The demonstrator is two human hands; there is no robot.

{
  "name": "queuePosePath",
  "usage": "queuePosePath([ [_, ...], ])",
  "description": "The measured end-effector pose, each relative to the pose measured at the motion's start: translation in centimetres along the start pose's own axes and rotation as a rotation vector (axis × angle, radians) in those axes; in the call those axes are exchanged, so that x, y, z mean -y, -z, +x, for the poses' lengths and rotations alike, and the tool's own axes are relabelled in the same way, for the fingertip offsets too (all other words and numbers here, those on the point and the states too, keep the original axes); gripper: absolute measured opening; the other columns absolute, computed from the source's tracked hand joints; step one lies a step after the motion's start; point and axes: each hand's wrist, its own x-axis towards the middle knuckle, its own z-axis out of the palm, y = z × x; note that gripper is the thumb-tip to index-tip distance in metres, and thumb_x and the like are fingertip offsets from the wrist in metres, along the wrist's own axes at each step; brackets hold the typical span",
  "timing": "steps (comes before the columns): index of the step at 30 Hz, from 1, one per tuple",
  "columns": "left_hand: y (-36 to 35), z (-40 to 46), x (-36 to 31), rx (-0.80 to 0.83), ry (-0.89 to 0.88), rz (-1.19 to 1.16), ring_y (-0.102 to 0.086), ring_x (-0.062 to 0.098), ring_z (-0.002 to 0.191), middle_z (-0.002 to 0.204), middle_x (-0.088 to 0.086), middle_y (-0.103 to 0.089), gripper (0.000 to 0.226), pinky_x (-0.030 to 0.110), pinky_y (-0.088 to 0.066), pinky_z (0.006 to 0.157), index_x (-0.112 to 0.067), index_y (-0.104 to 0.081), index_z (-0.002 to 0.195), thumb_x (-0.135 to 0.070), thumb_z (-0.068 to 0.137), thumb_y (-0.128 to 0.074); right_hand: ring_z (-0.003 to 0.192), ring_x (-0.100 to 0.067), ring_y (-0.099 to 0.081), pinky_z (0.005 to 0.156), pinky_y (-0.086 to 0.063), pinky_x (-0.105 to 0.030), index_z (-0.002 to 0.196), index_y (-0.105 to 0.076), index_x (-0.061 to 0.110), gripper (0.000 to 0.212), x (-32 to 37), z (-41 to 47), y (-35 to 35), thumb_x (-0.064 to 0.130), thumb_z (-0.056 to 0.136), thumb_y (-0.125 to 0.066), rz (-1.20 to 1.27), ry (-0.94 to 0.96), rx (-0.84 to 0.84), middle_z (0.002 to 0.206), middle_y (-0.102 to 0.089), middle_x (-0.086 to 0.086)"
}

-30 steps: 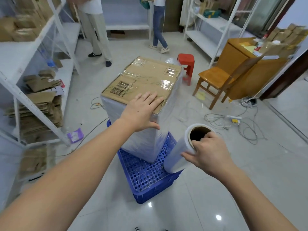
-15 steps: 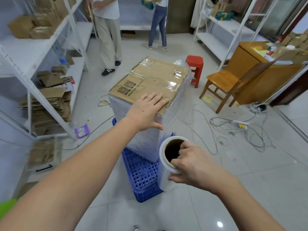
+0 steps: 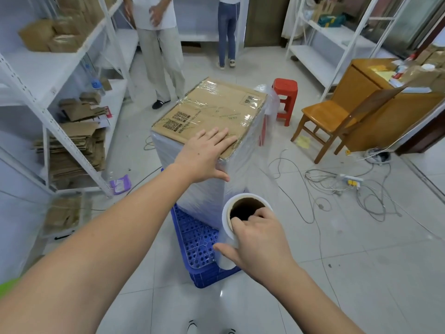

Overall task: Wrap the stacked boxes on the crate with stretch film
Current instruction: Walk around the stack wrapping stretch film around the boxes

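Note:
A tall stack of cardboard boxes (image 3: 212, 112) stands on a blue perforated crate (image 3: 195, 239), its sides covered in clear stretch film. My left hand (image 3: 207, 153) lies flat on the near corner of the top box, fingers straight, thumb down the side. My right hand (image 3: 257, 239) grips the stretch film roll (image 3: 228, 235) upright by its rim, fingers hooked into the cardboard core. A sheet of film (image 3: 252, 169) runs from the roll up to the stack's right side. The roll hides part of the crate.
White shelving (image 3: 48, 97) with flattened cartons stands at the left. Two people (image 3: 161, 44) stand behind the stack. A red stool (image 3: 285, 97), a wooden chair (image 3: 337, 116) and a wooden cabinet (image 3: 375, 97) are at the right. Loose cables (image 3: 337, 186) lie on the tiled floor.
My right hand has carried the roll leftward around the stack's near corner, closer to the crate. My left hand has stayed pressed on the top box. The view has shifted around the stack.

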Motion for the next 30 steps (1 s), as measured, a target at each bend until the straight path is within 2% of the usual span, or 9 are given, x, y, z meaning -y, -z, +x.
queuePosePath([
  [6, 0.0, -0.4, -0.4, -0.014, 0.0, 0.022, -0.011, 0.024, 0.16, 0.174, 0.0, -0.008, 0.12, 0.044, -0.01, 0.129, -0.032, -0.006, 0.165, -0.09, 0.072, -0.056, 0.045, -0.019, -0.034, 0.073, -0.042, -0.034, 0.058, -0.036, 0.021, 0.064, 0.4, -0.4, 0.4, 0.081, 0.077, -0.05, 0.014, -0.077, -0.045, 0.044, -0.046, 0.007],
  [10, -0.2, -0.4, -0.1, -0.025, -0.02, 0.006, -0.012, 0.026, 0.159, 0.174, 0.002, -0.01, 0.121, 0.045, -0.011, 0.129, -0.032, -0.007, 0.165, -0.091, 0.071, -0.056, 0.054, -0.019, -0.04, 0.079, -0.038, -0.032, 0.065, -0.042, 0.021, 0.063, 1.1, -0.5, 1.2, 0.083, 0.076, -0.045, -0.013, -0.172, 0.102, 0.053, -0.053, 0.006],
  [12, -0.4, -0.2, 0.2, -0.023, -0.037, 0.0, -0.011, 0.026, 0.159, 0.174, 0.002, -0.008, 0.123, 0.045, -0.011, 0.129, -0.032, -0.005, 0.165, -0.091, 0.071, -0.057, 0.062, -0.021, -0.042, 0.08, -0.037, -0.032, 0.078, -0.043, 0.022, 0.05, 1.8, -0.5, 1.7, 0.069, 0.082, -0.056, 0.0, -0.241, 0.16, 0.068, -0.061, 0.004],
  [14, -0.5, -0.1, 0.8, -0.013, -0.07, -0.004, -0.008, 0.027, 0.16, 0.174, 0.004, -0.005, 0.123, 0.045, -0.009, 0.129, -0.031, -0.001, 0.165, -0.09, 0.072, -0.056, 0.064, -0.022, -0.039, 0.071, -0.033, -0.03, 0.089, -0.046, 0.023, 0.039, 2.5, -0.3, 2.1, 0.048, 0.079, -0.074, -0.031, -0.295, 0.256, 0.075, -0.063, 0.003],
  [17, -0.3, 0.1, 2.7, 0.026, -0.193, -0.023, -0.005, 0.027, 0.16, 0.174, 0.005, -0.001, 0.119, 0.042, -0.007, 0.128, -0.031, 0.002, 0.165, -0.087, 0.076, -0.055, 0.049, -0.019, -0.027, 0.055, -0.022, -0.026, 0.082, -0.054, 0.02, 0.059, 4.0, 0.4, 2.5, 0.032, 0.041, -0.095, -0.032, -0.437, 0.293, 0.052, -0.054, 0.004],
  [18, -0.3, 0.3, 3.6, 0.032, -0.245, -0.032, -0.005, 0.026, 0.16, 0.174, 0.004, 0.0, 0.117, 0.041, -0.007, 0.128, -0.032, 0.001, 0.165, -0.084, 0.078, -0.056, 0.051, -0.019, -0.029, 0.056, -0.022, -0.027, 0.084, -0.051, 0.021, 0.059, 4.6, 0.9, 2.8, 0.037, 0.046, -0.093, -0.027, -0.465, 0.31, 0.054, -0.054, 0.006],
  [21, -0.1, 0.9, 6.6, 0.048, -0.397, -0.031, -0.006, 0.023, 0.16, 0.174, 0.001, 0.002, 0.115, 0.04, -0.009, 0.128, -0.033, 0.002, 0.165, -0.079, 0.081, -0.061, 0.071, -0.019, -0.039, 0.065, -0.025, -0.029, 0.089, -0.034, 0.027, 0.051, 6.1, 1.8, 2.8, 0.071, 0.08, -0.059, -0.006, -0.558, 0.252, 0.07, -0.05, 0.009],
  [26, 0.5, 2.6, 10.6, 0.084, -0.585, -0.046, -0.01, 0.022, 0.159, 0.174, -0.002, -0.002, 0.116, 0.04, -0.014, 0.129, -0.033, -0.003, 0.166, -0.072, 0.08, -0.07, 0.07, -0.019, -0.039, 0.052, -0.02, -0.032, 0.072, -0.043, 0.024, 0.075, 7.8, 4.9, 2.5, 0.095, 0.067, -0.02, -0.127, -0.759, 0.294, 0.06, -0.041, 0.009],
  [30, 0.2, 3.0, 12.2, 0.07, -0.615, -0.075, -0.011, 0.023, 0.159, 0.174, -0.001, -0.006, 0.11, 0.036, -0.007, 0.127, -0.035, -0.006, 0.166, -0.083, 0.081, -0.056, 0.066, -0.018, -0.046, 0.064, -0.031, -0.032, 0.066, -0.047, 0.023, 0.085, 9.4, 6.3, 2.7, 0.1, 0.061, -0.012, -0.078, -0.833, 0.231, 0.057, -0.05, 0.007],
])
